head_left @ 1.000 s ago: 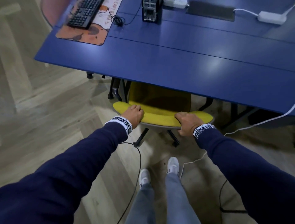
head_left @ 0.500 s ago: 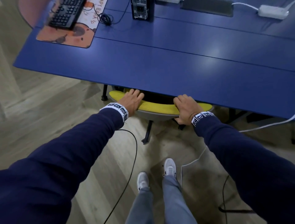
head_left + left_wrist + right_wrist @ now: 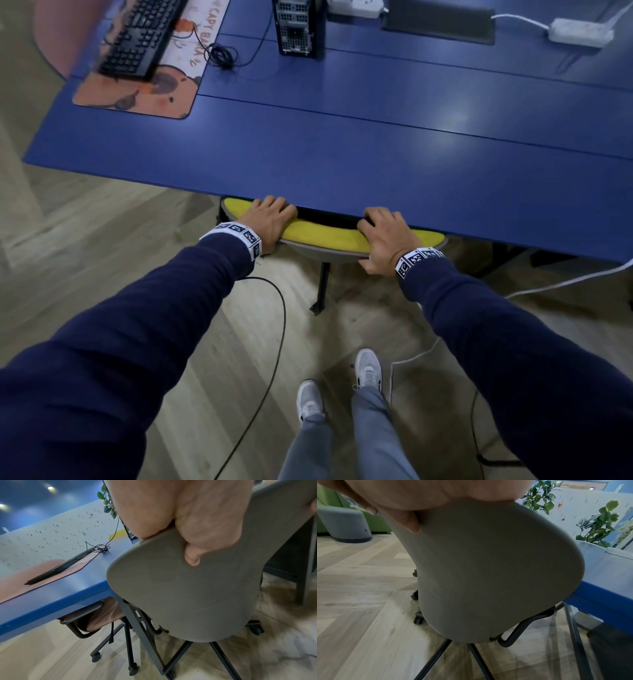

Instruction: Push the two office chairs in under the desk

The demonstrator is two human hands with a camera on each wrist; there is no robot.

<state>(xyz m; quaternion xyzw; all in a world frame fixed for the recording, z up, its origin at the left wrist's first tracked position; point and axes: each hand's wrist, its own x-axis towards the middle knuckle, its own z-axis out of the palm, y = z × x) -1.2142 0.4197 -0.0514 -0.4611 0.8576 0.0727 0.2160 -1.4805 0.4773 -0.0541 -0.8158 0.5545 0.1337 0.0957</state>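
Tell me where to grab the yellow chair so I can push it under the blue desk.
Take the yellow chair by its backrest's top edge, from behind, one hand toward each end, as the left hand and right hand do now. That edge is the last part sticking out from under the blue desk, and spaced hands probably keep it rolling straight.

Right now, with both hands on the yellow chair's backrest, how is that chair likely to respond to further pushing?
The yellow chair will probably roll easily: castors sit on smooth wood floor. Its grey shell looks rigid, so it should hardly flex under the left hand and right hand. Little travel likely remains: the backrest top is already at the desk edge.
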